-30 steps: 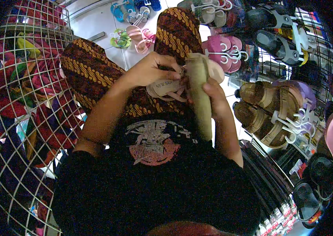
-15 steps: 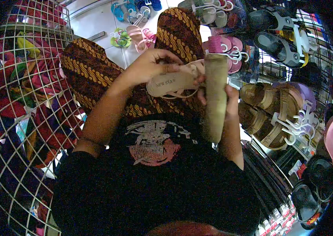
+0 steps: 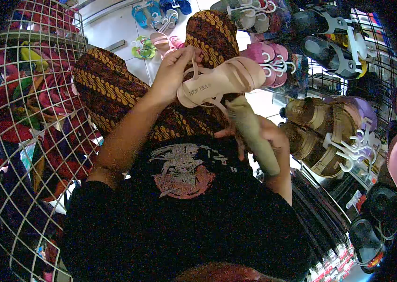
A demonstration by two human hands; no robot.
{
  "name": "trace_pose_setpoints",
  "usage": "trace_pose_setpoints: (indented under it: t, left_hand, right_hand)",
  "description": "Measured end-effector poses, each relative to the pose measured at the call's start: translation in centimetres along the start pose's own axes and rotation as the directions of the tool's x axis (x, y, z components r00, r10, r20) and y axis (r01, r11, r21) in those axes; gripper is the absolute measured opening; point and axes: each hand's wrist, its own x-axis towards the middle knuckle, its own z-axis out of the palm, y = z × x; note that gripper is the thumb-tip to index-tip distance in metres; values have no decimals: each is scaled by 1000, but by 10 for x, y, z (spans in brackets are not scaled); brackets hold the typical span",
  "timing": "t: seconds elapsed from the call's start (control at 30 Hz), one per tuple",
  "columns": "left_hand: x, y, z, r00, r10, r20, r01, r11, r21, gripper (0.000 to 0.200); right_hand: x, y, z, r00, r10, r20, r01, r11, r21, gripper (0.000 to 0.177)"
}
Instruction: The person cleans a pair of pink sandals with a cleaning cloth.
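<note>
A beige sandal (image 3: pixel 210 88) marked "NEW ERA" hangs over my lap with its insole facing me. My left hand (image 3: pixel 171 75) pinches its thin ankle strap near the heel. Lower right, my right hand (image 3: pixel 273 134) is around a second sandal (image 3: pixel 253 136), whose olive-beige underside is turned toward me and slightly blurred. The upper end of this second sandal overlaps the first one's strap in this view. Its straps are hidden behind the sole. Both sandals are held above the patterned brown trousers (image 3: pixel 109 89) on my knees.
A white wire rack (image 3: pixel 29 136) with colourful items stands at my left. At the right hang brown sandals (image 3: pixel 308 134), pink sandals (image 3: pixel 273 61) and black sandals (image 3: pixel 327 51) on white hangers. Green flip-flops (image 3: pixel 143 47) and blue footwear (image 3: pixel 146 15) lie on the tiled floor ahead.
The first sandal has turned its insole toward me and its toe to the upper right. My left hand has risen along the strap. The second sandal has tilted and moved lower.
</note>
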Motion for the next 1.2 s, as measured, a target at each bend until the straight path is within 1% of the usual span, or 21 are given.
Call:
trace_pose_setpoints:
  t: [0.03, 0.1, 0.17, 0.23, 0.27, 0.3, 0.33, 0.4, 0.43, 0.53, 0.57, 0.67, 0.7, 0.8, 0.83, 0.93, 0.97, 1.03, 1.07, 1.1, 1.2]
  left_hand:
    - [0, 0, -1, 1000, 0, -7, 0, 1000, 16, 32]
    - [-1, 1, 2, 1000, 1, -18, 0, 999, 46, 32]
    - [-4, 5, 6, 1000, 13, 3, -13, 996, 84, 32]
    - [-8, 5, 8, 997, 75, 23, -77, 984, 157, 31]
    - [-7, 3, 8, 990, 135, 44, -141, 967, 213, 30]
    - [-6, 2, 9, 978, 195, 70, -207, 942, 265, 29]
    - [-6, 2, 9, 978, 193, 79, -207, 941, 269, 29]
    - [-8, 2, 8, 978, 187, 89, -205, 940, 275, 27]
    - [-8, 4, 7, 964, 234, 129, -265, 897, 353, 27]
    - [-17, 8, 17, 963, 266, 46, -263, 885, 384, 26]
    - [-17, 7, 16, 965, 256, 53, -257, 895, 366, 26]
    - [-14, 5, 12, 975, 215, 61, -223, 922, 317, 25]
    - [-14, 4, 10, 980, 192, 54, -199, 932, 304, 25]
    - [-14, 3, 10, 979, 199, 53, -206, 937, 283, 25]
    - [-14, 3, 12, 975, 216, 55, -223, 934, 279, 26]
    - [-11, -1, 14, 961, 278, 0, -271, 936, 225, 26]
    - [-11, -1, 14, 964, 264, -23, -253, 944, 213, 26]
    - [-13, -1, 14, 971, 229, -63, -214, 958, 189, 25]
    - [-13, 0, 15, 970, 240, -45, -223, 946, 235, 24]
    - [-13, 3, 15, 967, 251, -30, -233, 931, 280, 23]
    - [-11, 10, 15, 939, 324, 112, -342, 877, 338, 18]
  right_hand:
    - [4, -3, -8, 994, 87, -60, -96, 981, -166, 78]
    - [6, 4, -24, 998, 68, -1, -64, 937, -342, 85]
    - [1, 0, -25, 976, -167, 137, 189, 969, -159, 82]
    - [-5, -18, -10, 969, -246, 24, 247, 965, -92, 80]
    - [6, -22, 0, 926, -339, -165, 236, 862, -449, 85]
    - [17, -25, 11, 841, -416, -345, 47, 693, -720, 91]
    - [27, -26, 19, 775, -496, -391, -172, 430, -886, 94]
    - [38, -22, 40, 807, -373, -458, -389, 249, -887, 98]
    - [41, -21, 45, 810, -310, -497, -478, 140, -867, 100]
    - [47, -28, 44, 796, -293, -530, -511, 145, -847, 101]
    - [50, -26, 42, 740, -353, -573, -548, 177, -817, 100]
    - [47, -17, 41, 782, -432, -449, -426, 154, -891, 92]
    - [48, -11, 41, 829, -420, -370, -368, 89, -925, 85]
    - [48, -19, 41, 783, -354, -512, -515, 94, -852, 86]
    - [47, -21, 42, 755, -393, -524, -532, 99, -841, 87]
    - [47, -8, 41, 733, -528, -429, -413, 157, -897, 87]
    - [46, -9, 43, 806, -457, -376, -385, 78, -920, 86]
    - [48, -11, 38, 741, -462, -488, -484, 137, -864, 84]
    - [49, -12, 34, 703, -461, -542, -531, 166, -831, 83]
    - [50, -11, 28, 632, -523, -572, -531, 246, -811, 79]
    - [49, -9, 16, 549, -641, -536, -414, 349, -841, 73]
